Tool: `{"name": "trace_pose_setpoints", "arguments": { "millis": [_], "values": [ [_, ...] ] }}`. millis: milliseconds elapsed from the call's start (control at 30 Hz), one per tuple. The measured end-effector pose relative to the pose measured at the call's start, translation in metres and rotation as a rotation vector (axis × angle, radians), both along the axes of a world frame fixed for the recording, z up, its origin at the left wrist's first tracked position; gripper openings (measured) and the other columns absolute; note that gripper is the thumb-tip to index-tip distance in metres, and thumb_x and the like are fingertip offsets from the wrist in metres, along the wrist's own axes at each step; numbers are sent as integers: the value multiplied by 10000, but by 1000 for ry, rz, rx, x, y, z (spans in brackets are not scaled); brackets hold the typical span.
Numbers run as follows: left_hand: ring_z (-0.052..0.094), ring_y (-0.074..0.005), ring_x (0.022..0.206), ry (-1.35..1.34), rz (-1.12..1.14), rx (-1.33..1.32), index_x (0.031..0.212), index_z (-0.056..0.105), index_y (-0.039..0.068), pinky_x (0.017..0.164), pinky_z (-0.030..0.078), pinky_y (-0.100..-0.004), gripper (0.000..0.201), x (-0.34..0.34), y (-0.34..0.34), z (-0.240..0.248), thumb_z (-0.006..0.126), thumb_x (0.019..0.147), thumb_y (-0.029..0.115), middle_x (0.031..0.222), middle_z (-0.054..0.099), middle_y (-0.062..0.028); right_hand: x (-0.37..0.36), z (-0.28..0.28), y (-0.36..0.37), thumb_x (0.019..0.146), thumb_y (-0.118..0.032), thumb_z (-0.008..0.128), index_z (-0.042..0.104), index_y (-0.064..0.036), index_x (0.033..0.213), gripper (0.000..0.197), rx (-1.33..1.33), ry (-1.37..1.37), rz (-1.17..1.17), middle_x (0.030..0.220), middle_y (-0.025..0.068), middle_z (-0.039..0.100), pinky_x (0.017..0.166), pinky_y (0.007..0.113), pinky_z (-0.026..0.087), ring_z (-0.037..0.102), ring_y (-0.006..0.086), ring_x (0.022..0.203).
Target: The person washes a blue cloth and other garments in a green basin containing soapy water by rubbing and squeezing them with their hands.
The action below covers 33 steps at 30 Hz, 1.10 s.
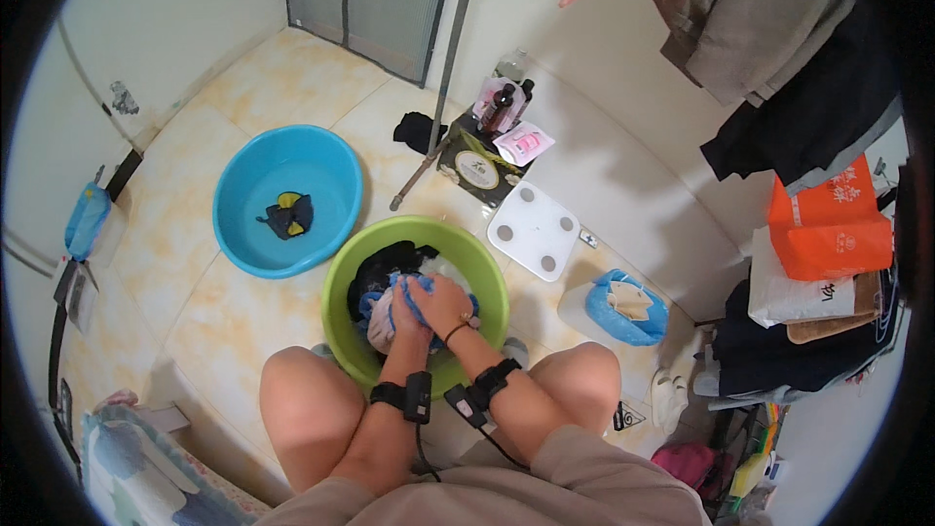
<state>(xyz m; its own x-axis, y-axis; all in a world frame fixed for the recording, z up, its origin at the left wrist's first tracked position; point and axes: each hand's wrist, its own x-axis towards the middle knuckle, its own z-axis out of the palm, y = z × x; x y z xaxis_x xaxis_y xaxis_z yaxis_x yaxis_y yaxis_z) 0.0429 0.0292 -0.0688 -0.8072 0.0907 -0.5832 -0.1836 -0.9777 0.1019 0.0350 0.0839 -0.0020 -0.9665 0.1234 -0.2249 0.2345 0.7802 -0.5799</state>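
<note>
Between my knees stands a green basin (495, 278) with wet laundry and some suds inside. My left hand (406, 319) and my right hand (446, 304) come together over it, fingers closed round a blue cloth (413, 304) squeezed between them. Under the hands lies a pale pinkish garment (381, 325), and whether it is one piece with the blue cloth cannot be made out. A black garment (376, 271) rests along the basin's far left side. To the left, a blue basin (282, 158) holds a small dark garment with yellow patches (288, 218).
A white scale (532, 231) lies right of the green basin, beside a lined bin (625, 310). Beyond are a dark box (479, 173) with bottles and pouches, and a leaning pole (452, 68). Clothes (769, 29) hang upper right; a patterned fabric cover (146, 472) is lower left.
</note>
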Motion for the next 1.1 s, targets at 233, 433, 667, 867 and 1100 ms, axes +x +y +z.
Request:
{"name": "trace_pose_setpoints", "arguments": {
  "millis": [233, 433, 667, 867, 1100],
  "values": [
    [556, -233, 911, 49, 2, -104, 1039, 533, 80, 811, 459, -365, 340, -10, 8, -26, 478, 865, 368, 1029, 572, -78, -16, -29, 11, 792, -470, 523, 619, -25, 990, 496, 14, 72, -56, 959, 201, 609, 757, 412, 466, 578, 356, 883],
    [529, -198, 781, 220, -190, 17, 976, 557, 78, 652, 450, -354, 312, -19, -30, -96, 514, 861, 365, 889, 563, -79, 23, -15, -5, 782, -480, 533, 599, 5, 1024, 545, -72, 54, 1, 991, 214, 597, 762, 401, 467, 576, 368, 881],
    [551, -215, 909, -233, -224, -334, 1144, 512, 73, 794, 450, -351, 398, -7, 17, -48, 494, 866, 358, 1009, 570, -57, -25, -55, 25, 810, -496, 490, 566, 23, 1079, 590, 26, -90, -94, 1055, 232, 574, 834, 420, 444, 553, 363, 962],
    [562, -226, 885, -79, -67, 28, 1032, 545, 69, 770, 462, -352, 334, -14, -8, -73, 468, 878, 355, 983, 585, -74, -1, -19, -4, 793, -487, 513, 571, -31, 1105, 556, -67, -124, 13, 1094, 210, 557, 820, 420, 447, 546, 357, 969],
    [539, -230, 967, -58, -143, 59, 1152, 484, 70, 843, 433, -388, 349, -13, 21, -24, 365, 932, 314, 1096, 559, -98, -31, -52, 17, 774, -467, 555, 587, -71, 1067, 494, 151, -32, 10, 1068, 185, 573, 793, 424, 454, 555, 357, 942]
  ]
}}
